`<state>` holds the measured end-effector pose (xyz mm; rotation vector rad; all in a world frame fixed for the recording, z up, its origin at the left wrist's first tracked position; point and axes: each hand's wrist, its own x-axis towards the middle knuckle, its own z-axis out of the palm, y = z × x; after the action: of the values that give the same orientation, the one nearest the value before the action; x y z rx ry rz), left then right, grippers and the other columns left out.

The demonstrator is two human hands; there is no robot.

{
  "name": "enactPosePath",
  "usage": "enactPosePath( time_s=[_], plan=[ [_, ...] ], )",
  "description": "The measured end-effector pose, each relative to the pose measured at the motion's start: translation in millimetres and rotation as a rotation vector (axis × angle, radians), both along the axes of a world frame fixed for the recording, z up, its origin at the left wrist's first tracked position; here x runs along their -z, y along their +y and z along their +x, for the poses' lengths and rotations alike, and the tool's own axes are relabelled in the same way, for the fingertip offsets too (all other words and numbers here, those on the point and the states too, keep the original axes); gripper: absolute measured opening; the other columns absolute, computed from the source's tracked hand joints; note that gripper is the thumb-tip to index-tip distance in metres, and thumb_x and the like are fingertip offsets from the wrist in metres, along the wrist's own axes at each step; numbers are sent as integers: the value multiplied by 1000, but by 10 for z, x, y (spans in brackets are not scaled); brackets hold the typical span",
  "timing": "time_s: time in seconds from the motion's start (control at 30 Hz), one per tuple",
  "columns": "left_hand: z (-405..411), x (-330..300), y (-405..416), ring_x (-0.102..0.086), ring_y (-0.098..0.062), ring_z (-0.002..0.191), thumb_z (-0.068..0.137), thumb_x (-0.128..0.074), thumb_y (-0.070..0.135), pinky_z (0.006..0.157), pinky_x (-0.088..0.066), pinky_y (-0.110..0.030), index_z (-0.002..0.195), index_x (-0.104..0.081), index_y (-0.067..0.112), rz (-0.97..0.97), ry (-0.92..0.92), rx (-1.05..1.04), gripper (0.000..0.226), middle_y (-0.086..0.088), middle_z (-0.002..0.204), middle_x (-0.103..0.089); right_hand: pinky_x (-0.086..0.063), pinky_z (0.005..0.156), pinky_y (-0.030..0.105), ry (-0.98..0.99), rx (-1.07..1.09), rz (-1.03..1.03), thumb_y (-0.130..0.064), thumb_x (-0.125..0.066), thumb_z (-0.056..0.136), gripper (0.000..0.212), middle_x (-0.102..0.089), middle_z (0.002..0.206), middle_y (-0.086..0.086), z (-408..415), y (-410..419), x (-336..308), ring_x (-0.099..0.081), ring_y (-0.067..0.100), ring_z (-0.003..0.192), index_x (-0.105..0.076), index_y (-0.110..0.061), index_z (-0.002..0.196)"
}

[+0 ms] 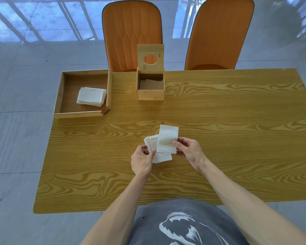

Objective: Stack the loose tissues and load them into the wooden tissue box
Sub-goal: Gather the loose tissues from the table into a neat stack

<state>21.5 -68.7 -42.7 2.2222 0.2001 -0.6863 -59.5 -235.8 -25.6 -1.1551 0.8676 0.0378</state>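
Biggest risk I can see: that top tissue (pixel 167 138) sits skewed on the small stack (pixel 157 152), so it could slide off or crumple when squared up. The right hand (pixel 189 150) pinches the top sheet's edge; the left hand (pixel 142 160) is closed on the stack, low over the table (pixel 237 138). The wooden tissue box (pixel 150 85) sits open, well apart.
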Motion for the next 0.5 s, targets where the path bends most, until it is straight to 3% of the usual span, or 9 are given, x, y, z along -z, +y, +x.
enactPosePath(
  time_s=[0.1,0.2,0.27,0.37,0.5],
  plan=[
    [-1,-16,-5,-68,-15,79,83,-73,44,62,-50,-29,108,-65,23,-5,10,-10,34,6,89,-71,-60,83,36,27,-131,-55,-9,-70,90,21,-75,107,12,74,85,67,-72,27,100,-70,-2,110],
    [11,-29,-7,-67,-14,78,83,-73,40,58,-46,-27,108,-66,22,-8,7,-3,32,6,88,-71,-57,89,35,164,-309,-475,-15,-73,87,30,-72,114,5,130,146,186,-69,22,102,-69,-8,116],
    [16,-19,1,-67,-14,78,83,-74,36,59,-46,-27,109,-66,21,-10,8,5,32,6,88,-71,-56,86,34,244,-311,-688,-20,-76,84,42,-68,116,2,142,214,226,-69,16,93,-65,-13,123],
    [11,1,0,-67,-14,79,83,-73,35,65,-50,-29,111,-67,21,-6,10,-4,32,6,89,-70,-54,84,39,381,-299,-827,-33,-74,84,55,-62,117,2,128,307,234,-67,19,93,-55,-18,133],
    [-14,-2,-24,-64,-12,86,93,-60,42,73,-46,-27,114,-67,19,-5,13,-48,32,4,101,-72,-49,79,33,467,-320,-878,-36,-68,89,41,-70,111,2,152,394,177,-65,23,103,-63,-17,125]
  ],
)
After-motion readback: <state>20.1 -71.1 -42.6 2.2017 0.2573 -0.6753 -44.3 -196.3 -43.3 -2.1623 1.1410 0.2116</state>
